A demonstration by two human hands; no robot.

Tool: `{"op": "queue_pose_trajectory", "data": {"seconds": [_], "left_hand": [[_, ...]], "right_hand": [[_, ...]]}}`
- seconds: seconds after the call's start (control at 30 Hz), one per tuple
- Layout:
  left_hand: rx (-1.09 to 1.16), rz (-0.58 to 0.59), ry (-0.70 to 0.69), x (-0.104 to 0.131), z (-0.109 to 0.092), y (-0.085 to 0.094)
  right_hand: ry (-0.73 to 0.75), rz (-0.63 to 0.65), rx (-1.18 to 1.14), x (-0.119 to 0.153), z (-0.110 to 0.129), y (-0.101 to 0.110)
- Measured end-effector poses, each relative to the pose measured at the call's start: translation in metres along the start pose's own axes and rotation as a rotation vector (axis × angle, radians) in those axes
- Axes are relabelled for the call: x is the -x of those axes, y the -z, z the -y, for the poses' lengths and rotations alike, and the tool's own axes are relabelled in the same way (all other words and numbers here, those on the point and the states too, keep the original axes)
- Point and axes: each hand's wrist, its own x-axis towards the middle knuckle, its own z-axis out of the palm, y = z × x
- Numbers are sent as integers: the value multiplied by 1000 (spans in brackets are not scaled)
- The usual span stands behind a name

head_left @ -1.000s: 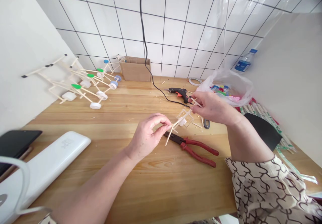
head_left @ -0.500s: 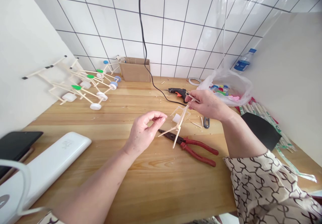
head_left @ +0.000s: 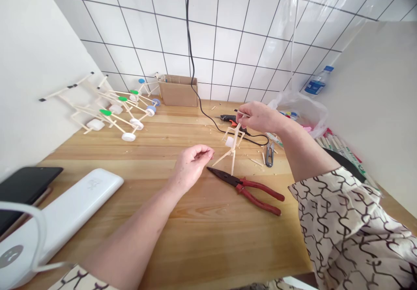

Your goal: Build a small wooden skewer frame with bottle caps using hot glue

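Observation:
My right hand (head_left: 257, 116) is closed on the top of a small frame of thin wooden sticks (head_left: 233, 147); its black-tipped crosspiece (head_left: 241, 113) pokes out at the fingers. Two legs of the frame spread downward, and a small white block (head_left: 229, 142) shows within it. To the left, my left hand (head_left: 192, 164) has its thumb and fingertips pinched together; anything between them is too small to make out. Red-handled long-nose pliers (head_left: 243, 186) lie just below the frame's legs. Partly hidden behind my right hand is a black glue gun (head_left: 227, 118).
Finished-looking stick models with bottle-cap wheels (head_left: 128, 136) stand at left, near a cardboard box (head_left: 179, 92). A white power bank (head_left: 94, 194) and dark phone (head_left: 29, 190) lie front left. At right are thread snips (head_left: 269, 155), a plastic bag of caps (head_left: 314, 110) and a bottle (head_left: 317, 81).
My right hand has moved up and slightly away with the stick frame, so its legs have come off the pliers' outline. The left hand stays nearly in place, still pinched. The view has shifted slightly.

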Motion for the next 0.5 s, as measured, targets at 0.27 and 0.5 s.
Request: {"op": "queue_pose_trajectory", "data": {"seconds": [0.27, 0.5], "left_hand": [[-63, 9, 42, -1, 3, 0], [-74, -7, 11, -1, 4, 0]], "right_hand": [[2, 52, 22, -23, -6, 2], [60, 76, 9, -26, -8, -6]]}}
